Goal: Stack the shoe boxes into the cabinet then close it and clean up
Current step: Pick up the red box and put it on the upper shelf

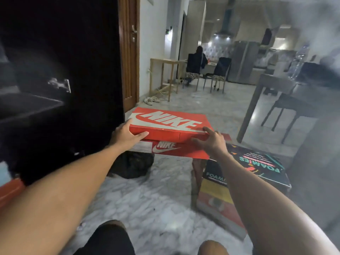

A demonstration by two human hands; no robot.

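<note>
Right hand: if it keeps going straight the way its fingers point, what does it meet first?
The right hand looks already at the near right corner of the top red Nike box; it would press into that box first. Whether it is touching yet is unclear.

Haze is blurring the frame at 3 o'clock. The dark cabinet (pixel 55 70) interior is showing nothing. The right arm is covering part of the Foamies box (pixel 257 168). An orange box (pixel 10 190) is running off at 9 o'clock.
</note>
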